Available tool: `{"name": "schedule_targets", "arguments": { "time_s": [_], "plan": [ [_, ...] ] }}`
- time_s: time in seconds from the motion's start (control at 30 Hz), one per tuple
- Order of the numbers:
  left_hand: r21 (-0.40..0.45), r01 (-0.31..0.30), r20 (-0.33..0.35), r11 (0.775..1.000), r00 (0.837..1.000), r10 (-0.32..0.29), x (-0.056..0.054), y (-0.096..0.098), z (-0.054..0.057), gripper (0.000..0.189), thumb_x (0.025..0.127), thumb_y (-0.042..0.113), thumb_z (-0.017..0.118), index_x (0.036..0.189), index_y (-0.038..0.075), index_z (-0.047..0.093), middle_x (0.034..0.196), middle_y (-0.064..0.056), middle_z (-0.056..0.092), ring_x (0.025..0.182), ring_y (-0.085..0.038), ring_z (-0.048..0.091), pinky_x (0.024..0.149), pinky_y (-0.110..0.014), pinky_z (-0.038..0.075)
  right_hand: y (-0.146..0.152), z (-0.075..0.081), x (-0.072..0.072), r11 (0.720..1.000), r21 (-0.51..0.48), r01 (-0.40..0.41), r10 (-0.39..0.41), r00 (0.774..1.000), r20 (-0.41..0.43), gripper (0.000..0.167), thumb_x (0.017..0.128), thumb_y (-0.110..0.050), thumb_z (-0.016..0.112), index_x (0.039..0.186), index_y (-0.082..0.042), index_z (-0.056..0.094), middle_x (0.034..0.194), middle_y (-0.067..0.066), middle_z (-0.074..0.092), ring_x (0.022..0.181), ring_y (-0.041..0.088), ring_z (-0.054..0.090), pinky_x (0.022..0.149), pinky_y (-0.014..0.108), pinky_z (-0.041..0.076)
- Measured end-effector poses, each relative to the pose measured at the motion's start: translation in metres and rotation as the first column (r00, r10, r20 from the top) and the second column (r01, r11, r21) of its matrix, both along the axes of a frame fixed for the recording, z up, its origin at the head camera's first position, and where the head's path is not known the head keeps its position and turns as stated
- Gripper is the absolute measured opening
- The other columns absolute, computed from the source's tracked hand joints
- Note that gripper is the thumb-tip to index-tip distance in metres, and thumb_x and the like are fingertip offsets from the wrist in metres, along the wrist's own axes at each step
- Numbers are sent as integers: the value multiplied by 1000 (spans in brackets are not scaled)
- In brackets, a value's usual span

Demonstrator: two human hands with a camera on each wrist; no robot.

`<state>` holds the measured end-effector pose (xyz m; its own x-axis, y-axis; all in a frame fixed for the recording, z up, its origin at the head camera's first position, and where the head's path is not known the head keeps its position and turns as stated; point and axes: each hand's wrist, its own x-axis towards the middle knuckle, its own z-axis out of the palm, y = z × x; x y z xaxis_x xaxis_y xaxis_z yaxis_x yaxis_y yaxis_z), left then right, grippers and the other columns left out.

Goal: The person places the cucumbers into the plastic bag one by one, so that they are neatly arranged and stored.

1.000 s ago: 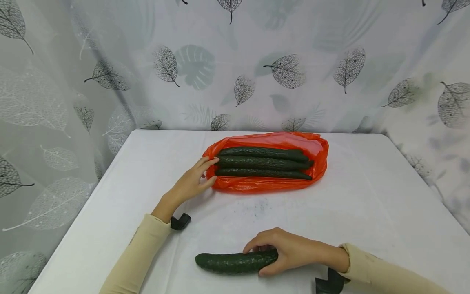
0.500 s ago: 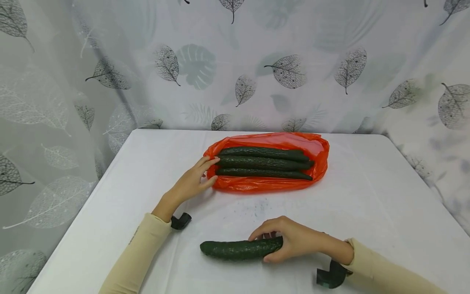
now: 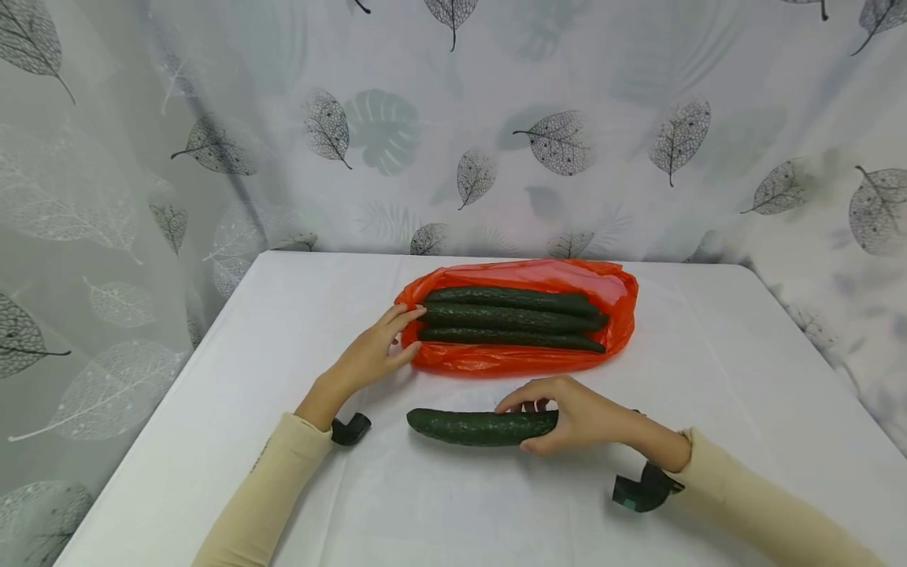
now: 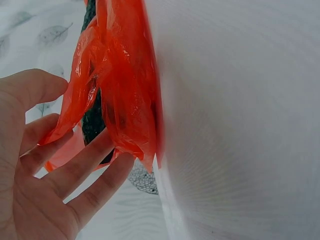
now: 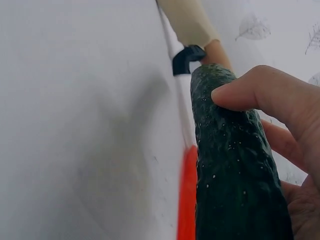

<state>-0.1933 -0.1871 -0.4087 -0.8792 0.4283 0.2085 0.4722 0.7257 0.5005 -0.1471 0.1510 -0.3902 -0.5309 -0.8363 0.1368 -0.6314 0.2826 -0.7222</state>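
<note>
My right hand [image 3: 577, 417] grips the right end of a dark green cucumber [image 3: 460, 428], held sideways in front of the bag. In the right wrist view, the thumb presses the bumpy skin of the cucumber [image 5: 235, 170], its shadow falling on the white surface. At the left end of a red plastic bag [image 3: 510, 362], my left hand [image 3: 372, 350] has its fingers spread. The left wrist view shows the left hand's thumb and fingertips touching the crinkled bag [image 4: 125, 75]. Several cucumbers [image 3: 510, 317] lie side by side inside the bag's mouth.
A white cloth covers the table [image 3: 708, 354]. Behind and at both sides hangs a leaf-patterned curtain [image 3: 496, 118]. Black wrist mounts [image 3: 645, 488] sit at both sleeve cuffs.
My right hand has carried the cucumber forward and slightly right, closer to the bag. The left hand stays at the bag's left end.
</note>
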Motion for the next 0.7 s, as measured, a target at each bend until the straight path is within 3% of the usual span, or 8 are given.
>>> {"name": "schedule_targets", "arguments": {
  "time_s": [0.27, 0.5, 0.7],
  "plan": [
    [14, 1, -1, 1000, 1000, -1, 1, 1, -1, 55, 95, 25, 62, 146, 11, 44, 151, -17, 37, 114, -33, 61, 92, -47, 52, 13, 9, -21, 996, -39, 79, -81, 995, -50, 42, 78, -18, 83, 117, -16, 70, 109, -5, 71, 88, 9, 57, 73, 27, 52],
    [22, 26, -60, 999, 998, -25, 0, -1, 0, 54, 95, 21, 63, 145, 9, 45, 139, -11, 42, 86, -23, 62, 80, -41, 55, 16, 17, -41, 990, -68, 121, -126, 988, -85, 41, 77, -14, 82, 116, -15, 70, 111, -4, 71, 93, 9, 59, 76, 28, 52],
    [39, 26, -62, 999, 998, -24, -1, -1, 1, 54, 95, 20, 63, 144, 9, 45, 140, -11, 43, 86, -24, 63, 81, -40, 56, 15, 22, -56, 986, -61, 157, -160, 986, -38, 41, 77, -12, 81, 117, -16, 71, 114, -3, 70, 99, 9, 61, 83, 29, 54]
  ]
}}
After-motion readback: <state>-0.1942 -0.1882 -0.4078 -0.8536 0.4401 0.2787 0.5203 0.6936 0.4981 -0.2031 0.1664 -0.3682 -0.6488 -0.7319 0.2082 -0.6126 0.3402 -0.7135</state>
